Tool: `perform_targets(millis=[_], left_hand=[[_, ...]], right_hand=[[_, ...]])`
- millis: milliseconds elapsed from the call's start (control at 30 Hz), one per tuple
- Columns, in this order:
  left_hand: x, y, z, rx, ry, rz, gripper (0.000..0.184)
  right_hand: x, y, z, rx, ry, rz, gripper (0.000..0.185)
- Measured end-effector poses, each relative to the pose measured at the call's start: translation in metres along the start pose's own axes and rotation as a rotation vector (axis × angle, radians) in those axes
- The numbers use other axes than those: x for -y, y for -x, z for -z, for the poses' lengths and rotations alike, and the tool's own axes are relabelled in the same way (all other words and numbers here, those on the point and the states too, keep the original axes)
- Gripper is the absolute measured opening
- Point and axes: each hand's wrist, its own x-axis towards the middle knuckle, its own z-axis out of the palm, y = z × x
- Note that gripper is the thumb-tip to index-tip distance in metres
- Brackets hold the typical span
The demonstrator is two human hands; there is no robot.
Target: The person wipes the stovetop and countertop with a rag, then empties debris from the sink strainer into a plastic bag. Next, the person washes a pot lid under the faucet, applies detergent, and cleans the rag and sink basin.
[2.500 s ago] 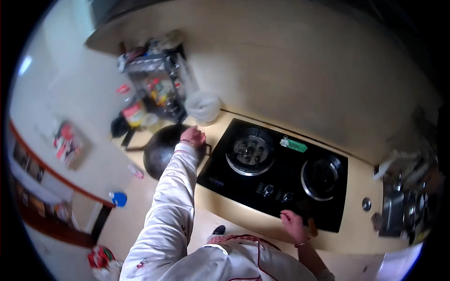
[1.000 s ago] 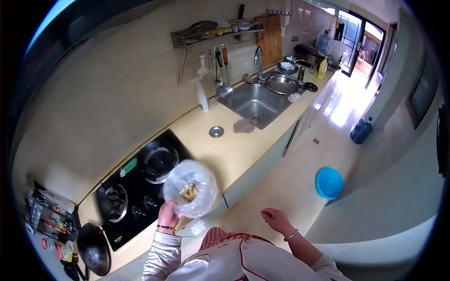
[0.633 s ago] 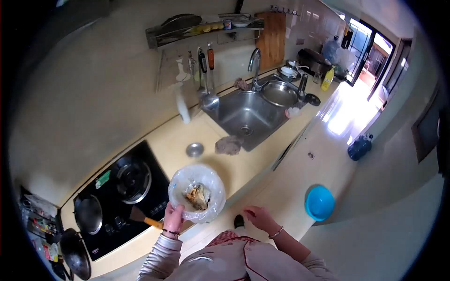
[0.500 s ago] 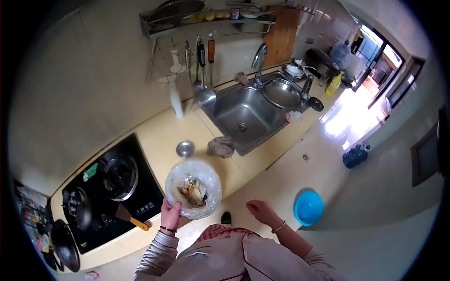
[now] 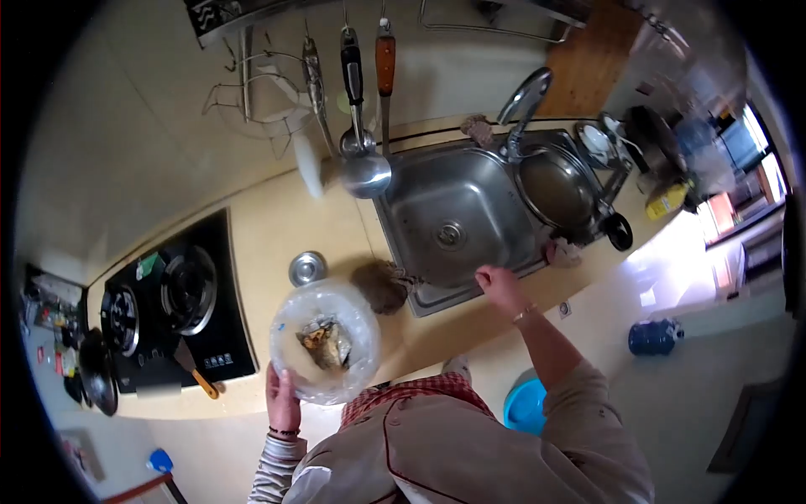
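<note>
My left hand (image 5: pixel 284 398) grips the rim of a small waste bin (image 5: pixel 366 353) lined with a clear plastic bag. Scraps (image 5: pixel 326 344), brown and whitish, lie inside it. My right hand (image 5: pixel 502 291) hovers by the front edge of the steel sink (image 5: pixel 457 206), its fingers curled in and no object showing in them. Between bin and sink, a brownish crumpled bundle (image 5: pixel 379 287) rests on the counter; I cannot tell if it is a bag or a cloth. Behind the bin stands a small round metal dish (image 5: pixel 307 269).
Left of the bin is a black gas hob (image 5: pixel 172 294) with a spatula (image 5: pixel 197 374). Ladles (image 5: pixel 367 175) hang above the sink's left side. A tap (image 5: pixel 525 109) arches over a metal basin (image 5: pixel 554 189). On the floor are a blue tub (image 5: pixel 525 407) and a water jug (image 5: pixel 655 337).
My right hand has moved up and forward from beside my body to the sink's front edge. The view has shifted closer to the sink. My left hand still holds the bin.
</note>
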Motion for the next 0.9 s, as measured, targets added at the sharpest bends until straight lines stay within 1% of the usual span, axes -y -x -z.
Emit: perform_targets(millis=[67,100,167,200,267,333,400,467,500,567,700,767,800,867,900], left_hand=[[0.012,0.013,-0.01,-0.16,0.085,-0.015,0.049],[0.018,0.019,-0.016,-0.21,0.099,-0.031,0.052],[0.028,0.035,-0.028,-0.339,0.115,-0.036,0.059],[0.032,0.042,-0.04,-0.373,0.106,-0.035,0.059],[0.035,0.057,-0.065,-0.524,0.127,0.023,0.062],[0.04,0.071,-0.086,-0.603,0.068,0.052,0.062],[0.045,0.082,-0.102,-0.663,0.057,0.133,0.059],[0.049,0.091,-0.118,-0.744,0.062,0.156,0.056],[0.05,0.095,-0.125,-0.767,0.046,0.171,0.055],[0.055,0.103,-0.132,-0.805,0.032,0.191,0.055],[0.065,0.104,-0.138,-0.816,0.039,0.229,0.05],[0.066,0.1,-0.145,-0.793,0.031,0.218,0.046],[0.063,0.097,-0.151,-0.788,0.039,0.218,0.044],[0.066,0.096,-0.152,-0.761,0.0,0.238,0.045],[0.068,0.095,-0.153,-0.762,0.004,0.237,0.045]], right_hand=[[-0.027,-0.049,0.001,0.14,0.186,-0.001,0.016],[-0.042,-0.074,-0.002,0.177,0.179,0.022,0.016],[-0.079,-0.11,-0.022,0.376,0.461,0.021,0.016],[-0.102,-0.128,-0.036,0.403,0.451,0.041,0.016],[-0.139,-0.157,-0.065,0.439,0.643,0.126,0.021],[-0.141,-0.173,-0.076,0.457,0.635,0.137,0.023],[-0.147,-0.187,-0.093,0.469,0.63,0.143,0.025],[-0.165,-0.203,-0.116,0.495,0.811,0.156,0.028],[-0.163,-0.211,-0.12,0.501,0.803,0.167,0.028],[-0.162,-0.222,-0.124,0.646,0.897,0.214,0.027],[-0.156,-0.233,-0.125,0.68,0.975,0.194,0.026],[-0.155,-0.231,-0.115,0.684,1.012,0.378,0.025],[-0.155,-0.227,-0.109,0.695,1.016,0.387,0.025],[-0.154,-0.226,-0.097,0.61,0.887,0.463,0.024],[-0.154,-0.227,-0.094,0.647,0.854,0.44,0.023]])
